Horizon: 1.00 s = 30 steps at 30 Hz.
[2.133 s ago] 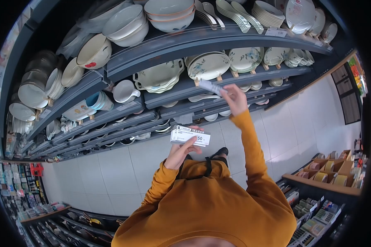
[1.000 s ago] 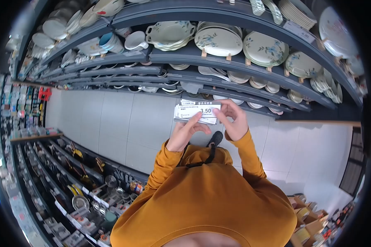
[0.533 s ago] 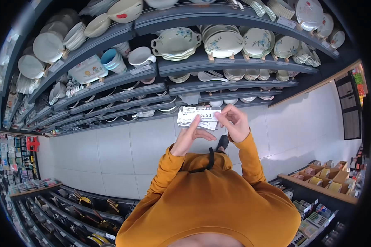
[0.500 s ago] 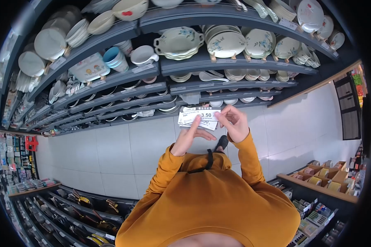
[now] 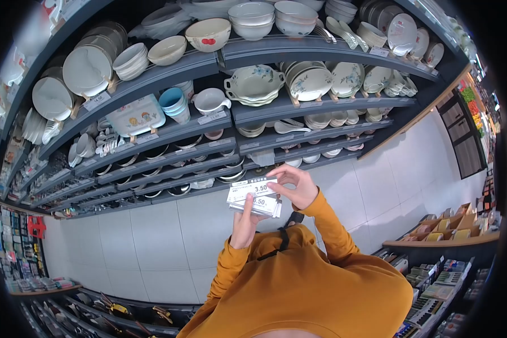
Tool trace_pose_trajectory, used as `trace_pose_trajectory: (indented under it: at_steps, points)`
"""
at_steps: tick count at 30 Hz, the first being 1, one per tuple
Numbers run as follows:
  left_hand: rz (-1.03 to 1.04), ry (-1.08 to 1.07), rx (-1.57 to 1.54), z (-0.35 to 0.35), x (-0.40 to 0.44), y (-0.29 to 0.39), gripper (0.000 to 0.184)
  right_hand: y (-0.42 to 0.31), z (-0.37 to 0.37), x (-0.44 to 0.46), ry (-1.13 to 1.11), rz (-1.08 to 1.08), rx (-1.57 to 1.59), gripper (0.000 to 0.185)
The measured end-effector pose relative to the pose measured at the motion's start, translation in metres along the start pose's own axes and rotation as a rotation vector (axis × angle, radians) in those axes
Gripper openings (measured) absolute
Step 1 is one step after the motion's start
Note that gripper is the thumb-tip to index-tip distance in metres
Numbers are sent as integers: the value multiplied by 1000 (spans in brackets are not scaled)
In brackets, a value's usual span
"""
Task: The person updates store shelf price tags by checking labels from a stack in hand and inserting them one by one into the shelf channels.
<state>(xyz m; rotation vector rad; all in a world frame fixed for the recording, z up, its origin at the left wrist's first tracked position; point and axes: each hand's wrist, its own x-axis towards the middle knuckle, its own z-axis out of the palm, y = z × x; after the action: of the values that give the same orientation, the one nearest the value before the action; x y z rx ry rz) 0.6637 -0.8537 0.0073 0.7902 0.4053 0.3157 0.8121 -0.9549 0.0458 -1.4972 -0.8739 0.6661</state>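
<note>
A small stack of white price tags (image 5: 241,192) is held in front of my body, the top one printed 3.50 and a lower one fanned out below it. My left hand (image 5: 244,226) grips the stack from beneath, thumb pressed on its face. At the upper right corner, my right hand (image 5: 294,186) pinches the top tag between thumb and fingers. The fingers of my left hand are partly hidden behind the tags.
Ahead rises a dark shelf unit (image 5: 321,105) with plates, bowls and spoons, including a flowered handled dish (image 5: 255,84) and blue cups (image 5: 173,100). Pale floor tiles (image 5: 158,236) lie below. Behind me stand racks of tools and a wooden divided display (image 5: 445,228).
The view has tilted up, showing more of the upper shelves. Both hands and the tags sit lower and further left in view, and the lower tag shows more.
</note>
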Motion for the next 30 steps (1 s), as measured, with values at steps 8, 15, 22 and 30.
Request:
trace_pose_trajectory:
  at_steps: [8, 15, 22, 30]
  points:
    - [-128, -160, 21, 0, 8, 4, 46, 7, -10, -13, 97, 107, 149, 22]
    - [-279, -250, 16, 17, 12, -6, 46, 11, -48, -17, 219, 47, 284, 23]
    - [-249, -157, 33, 40, 32, -37, 34, -33, -143, 36, 276, -186, 121, 34]
    - [-120, -173, -41, 121, 63, -54, 37, -114, -251, 186, 283, -735, -535, 15]
